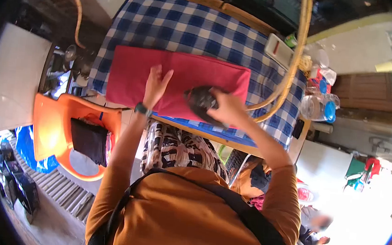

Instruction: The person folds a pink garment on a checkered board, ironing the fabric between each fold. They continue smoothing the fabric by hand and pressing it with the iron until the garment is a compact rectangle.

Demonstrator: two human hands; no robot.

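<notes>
A folded dark red cloth (137, 78) lies flat on a table covered with a blue and white checked cloth (181, 22). My right hand (228, 107) grips a dark clothes iron (200, 103), which rests over the right part of the red cloth. From the iron's side a tan-wrapped cord (290, 70) loops up and to the right. Over the left part of the red cloth is my left hand (156, 85), fingers stretched out, holding nothing. A dark watch (143, 109) is on that wrist.
An orange chair (50, 125) at the left bears folded dark clothing (89, 137). Along the table's right end are a white tray (280, 51) and clear plastic containers (314, 108). Clothes (251, 175) lie beneath the table edge at right. Another person (314, 224) is at lower right.
</notes>
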